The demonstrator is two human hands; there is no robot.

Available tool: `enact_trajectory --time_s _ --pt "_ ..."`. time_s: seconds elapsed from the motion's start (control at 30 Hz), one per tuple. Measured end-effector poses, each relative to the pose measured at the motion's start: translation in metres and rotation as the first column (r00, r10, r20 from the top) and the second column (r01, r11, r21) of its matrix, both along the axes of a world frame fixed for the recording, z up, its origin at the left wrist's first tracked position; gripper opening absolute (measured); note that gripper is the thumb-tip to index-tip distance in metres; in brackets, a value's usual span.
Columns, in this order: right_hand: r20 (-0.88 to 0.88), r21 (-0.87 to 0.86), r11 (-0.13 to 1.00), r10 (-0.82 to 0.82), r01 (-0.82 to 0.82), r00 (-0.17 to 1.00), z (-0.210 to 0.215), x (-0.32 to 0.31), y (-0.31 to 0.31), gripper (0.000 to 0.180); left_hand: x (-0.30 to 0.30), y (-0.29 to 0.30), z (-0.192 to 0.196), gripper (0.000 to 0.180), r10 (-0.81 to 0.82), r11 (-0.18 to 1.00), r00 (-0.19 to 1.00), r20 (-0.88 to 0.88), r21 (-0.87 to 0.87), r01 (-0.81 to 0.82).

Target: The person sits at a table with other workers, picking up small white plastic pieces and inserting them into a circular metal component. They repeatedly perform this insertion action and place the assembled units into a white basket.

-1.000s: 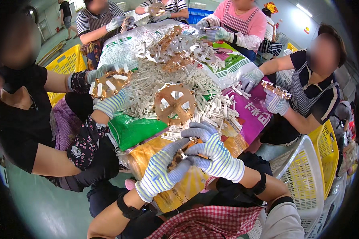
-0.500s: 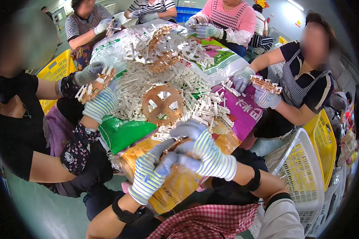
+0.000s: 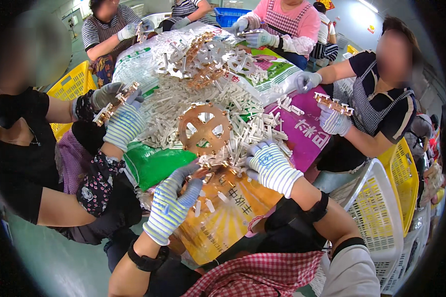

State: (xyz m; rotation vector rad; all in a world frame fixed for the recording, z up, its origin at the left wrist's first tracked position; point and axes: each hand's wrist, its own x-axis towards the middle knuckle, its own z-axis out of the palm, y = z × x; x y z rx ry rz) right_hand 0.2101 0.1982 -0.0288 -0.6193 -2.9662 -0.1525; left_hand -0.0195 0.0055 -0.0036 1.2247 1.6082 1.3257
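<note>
My left hand (image 3: 171,205), in a striped knit glove, is closed on the edge of a copper-coloured wheel frame (image 3: 210,171), seen nearly edge-on. White plastic strips (image 3: 209,205) show just below the frame, beside my fingertips. My right hand (image 3: 274,167), gloved alike, lies at the near right side of a heap of white strips (image 3: 238,99). Its thumb and fingers are apart; whether a strip touches the fingertips is hidden. Beyond my hands, another copper-coloured wheel (image 3: 204,129) with cut-outs leans on the heap.
Printed sacks cover the work surface, including a yellow one (image 3: 233,218) and a purple one (image 3: 302,126). More wheel frames (image 3: 198,59) are stacked at the back. Co-workers sit around, several holding frames. A white basket (image 3: 374,213) and a yellow basket (image 3: 401,173) stand at my right.
My right hand has left the wheel frame and moved right to the heap of strips. My left hand, still gripping the frame, has shifted slightly left. The right-hand co-worker's free hand has lifted back.
</note>
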Motion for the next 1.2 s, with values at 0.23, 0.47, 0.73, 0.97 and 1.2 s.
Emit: enact_trajectory --time_s 0.23,0.47,0.73,0.97,1.2 --pt "-0.065 -0.051 0.998 0.028 -0.031 0.997 -0.001 -0.004 0.003 0.025 0.003 -0.007 0.009 0.049 -0.054 0.998 0.994 -0.094 0.022 0.056" --pt "-0.559 -0.344 0.928 -0.079 -0.145 0.825 0.022 -0.013 -0.021 0.022 0.009 -0.011 0.019 0.039 -0.014 0.999 0.991 -0.135 0.050 0.021" --pt "-0.705 -0.203 0.894 0.149 -0.399 0.694 0.051 -0.030 -0.069 0.024 0.009 -0.008 0.013 0.032 0.010 0.980 0.969 -0.247 0.196 0.040" --pt "-0.716 -0.199 0.894 0.147 -0.402 0.682 0.055 -0.042 -0.075 0.027 0.011 -0.006 0.016 0.031 -0.025 0.990 0.982 -0.186 0.129 0.050" --pt "-0.699 -0.054 0.944 0.197 -0.326 0.688 0.052 -0.050 -0.067 0.027 0.012 -0.010 0.025 0.028 0.008 0.992 0.980 -0.197 0.124 0.017"
